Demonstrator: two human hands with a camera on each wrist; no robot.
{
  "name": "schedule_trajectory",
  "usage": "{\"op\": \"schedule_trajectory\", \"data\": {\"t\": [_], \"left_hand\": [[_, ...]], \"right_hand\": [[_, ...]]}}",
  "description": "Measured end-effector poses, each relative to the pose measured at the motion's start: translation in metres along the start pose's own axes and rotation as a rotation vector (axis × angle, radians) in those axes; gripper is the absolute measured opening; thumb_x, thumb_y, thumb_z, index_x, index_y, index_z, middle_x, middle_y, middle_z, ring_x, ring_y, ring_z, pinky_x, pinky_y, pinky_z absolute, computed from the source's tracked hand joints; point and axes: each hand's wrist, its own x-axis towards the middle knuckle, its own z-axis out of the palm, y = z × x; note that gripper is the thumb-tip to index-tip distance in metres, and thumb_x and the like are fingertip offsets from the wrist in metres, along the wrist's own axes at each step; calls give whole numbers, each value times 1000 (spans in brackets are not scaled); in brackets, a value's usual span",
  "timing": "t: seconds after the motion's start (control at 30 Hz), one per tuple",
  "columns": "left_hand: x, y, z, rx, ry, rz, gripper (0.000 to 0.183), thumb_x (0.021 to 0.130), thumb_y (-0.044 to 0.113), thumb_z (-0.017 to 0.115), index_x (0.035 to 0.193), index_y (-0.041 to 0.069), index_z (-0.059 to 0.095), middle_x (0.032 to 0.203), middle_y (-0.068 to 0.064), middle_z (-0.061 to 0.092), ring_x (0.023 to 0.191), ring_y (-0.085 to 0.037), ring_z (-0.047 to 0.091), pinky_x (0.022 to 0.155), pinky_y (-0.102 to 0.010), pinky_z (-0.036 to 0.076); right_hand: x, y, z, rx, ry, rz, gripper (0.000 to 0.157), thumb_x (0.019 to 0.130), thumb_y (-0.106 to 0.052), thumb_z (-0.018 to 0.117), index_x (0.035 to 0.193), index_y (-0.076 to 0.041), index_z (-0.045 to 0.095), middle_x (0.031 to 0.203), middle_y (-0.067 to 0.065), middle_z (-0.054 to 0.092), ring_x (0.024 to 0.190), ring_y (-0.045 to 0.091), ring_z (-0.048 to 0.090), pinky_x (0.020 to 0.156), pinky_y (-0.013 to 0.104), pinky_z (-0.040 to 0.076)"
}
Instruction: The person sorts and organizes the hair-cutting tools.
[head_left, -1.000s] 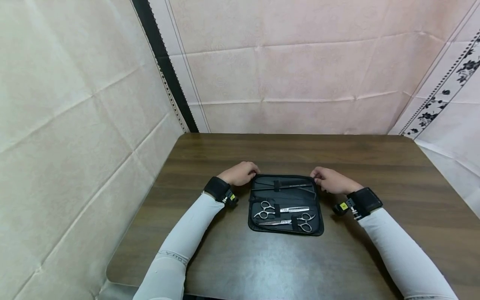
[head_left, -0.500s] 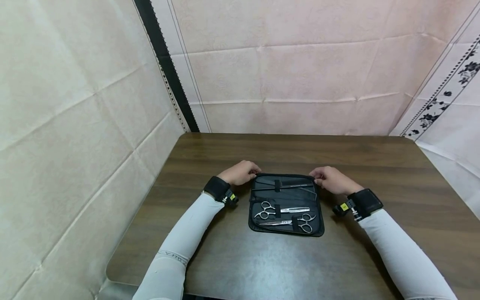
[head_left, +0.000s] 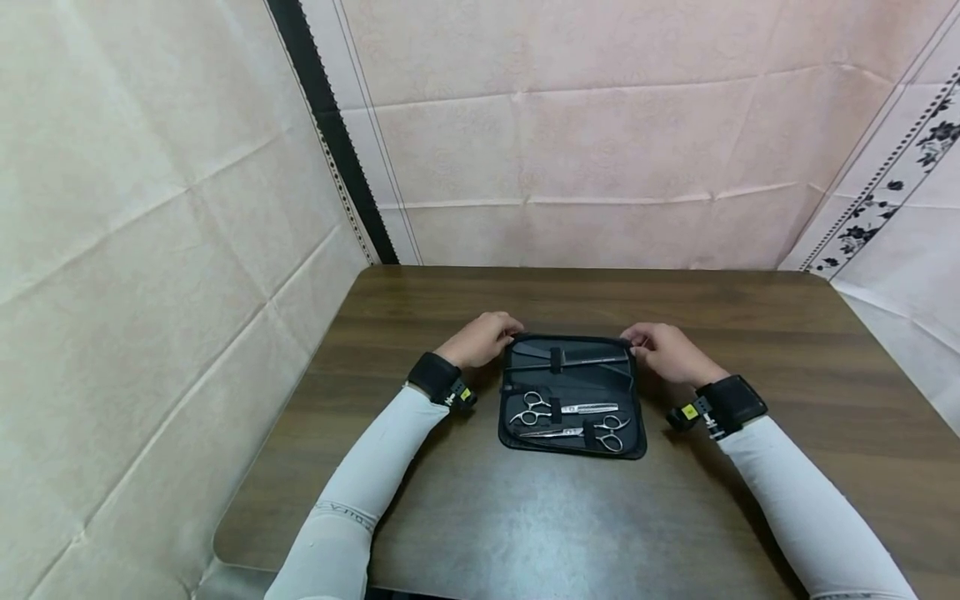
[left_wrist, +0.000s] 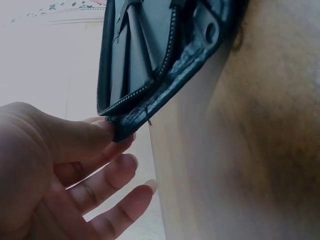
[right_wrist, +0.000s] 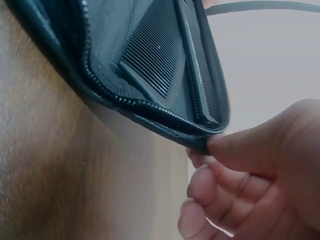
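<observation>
A black zip case (head_left: 573, 385) lies unfolded on the table, with its far half tilted up toward the back. My left hand (head_left: 480, 340) pinches its far left corner between thumb and fingers. At the far right corner, my right hand (head_left: 670, 354) does the same. Strapped in the near half are thinning scissors (head_left: 592, 408) and, below them, a second pair of scissors (head_left: 558, 433). The far half holds combs; a fine-toothed comb (right_wrist: 155, 55) shows clearly in the right wrist view. Past the pinched corner, the other left fingers (left_wrist: 117, 175) are spread loosely.
The brown wooden table (head_left: 420, 517) reaches well beyond the case on every side. Pale cloth (head_left: 615, 142) hangs behind its far edge and along the left. Each wrist wears a black strap with a small camera (head_left: 459, 396).
Both hands have shifted slightly away from the body and upward, still holding the corners. The case has moved with them, its far edge rising and its near edge sliding back.
</observation>
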Motion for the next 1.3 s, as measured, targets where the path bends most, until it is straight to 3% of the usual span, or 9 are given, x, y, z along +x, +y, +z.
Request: {"op": "schedule_trajectory", "data": {"t": [0.73,1.3], "left_hand": [[3,3,-3,5,191,34,25,104,5,60,126,10,71,117,-3,71,106,-15,64,96,-34,55],[1,3,-5,41,269,69,23,105,7,59,124,11,72,117,-3,71,111,-17,65,98,-36,54]], "right_hand": [[-2,-3,-5,47,135,1,23,104,-3,57,125,-4,66,104,16,66,88,28,58,68,28,50],[-1,-7,-5,47,225,-30,19,101,1,61,119,-2,67,101,15,68,86,26,58,67,25,49]]}}
